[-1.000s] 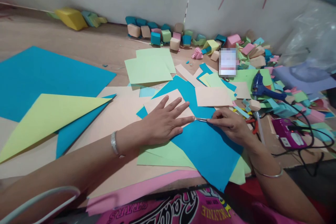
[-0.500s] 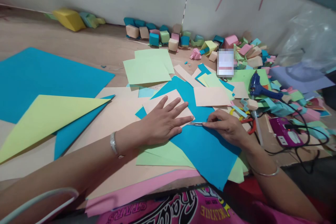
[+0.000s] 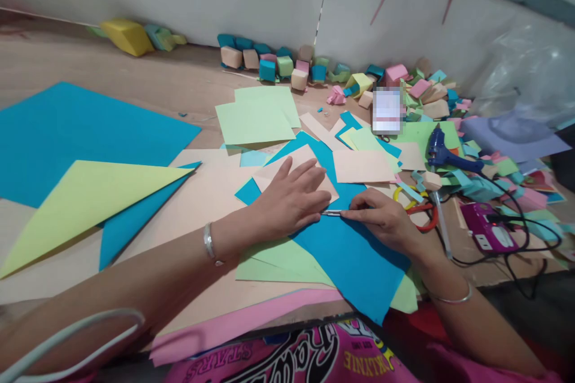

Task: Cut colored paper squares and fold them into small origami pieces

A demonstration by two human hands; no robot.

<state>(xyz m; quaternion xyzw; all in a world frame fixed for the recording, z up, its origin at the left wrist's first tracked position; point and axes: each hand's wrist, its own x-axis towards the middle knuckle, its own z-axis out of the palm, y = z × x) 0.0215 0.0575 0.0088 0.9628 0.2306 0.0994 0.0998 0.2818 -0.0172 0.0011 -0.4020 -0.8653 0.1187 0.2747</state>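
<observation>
My left hand lies flat, fingers somewhat spread, on a small peach paper piece. Under that piece is a large blue sheet, which reaches down to the table's near edge. A thin silver pen-like tool is pinched in my right hand. It lies low across the blue sheet, its tip by the edge of the peach piece and close to my left fingers. I cannot make out the exact kind of tool. Another peach rectangle rests just beyond my right hand.
Light green sheets lie farther back; folded yellow paper is at left. Right of my hands are orange-handled scissors, a blue glue gun and a purple power box with black cables. Small paper boxes line the wall.
My left fingers have drawn closer together and bent slightly. My right hand and the tool have shifted a little left along the edge of the peach piece.
</observation>
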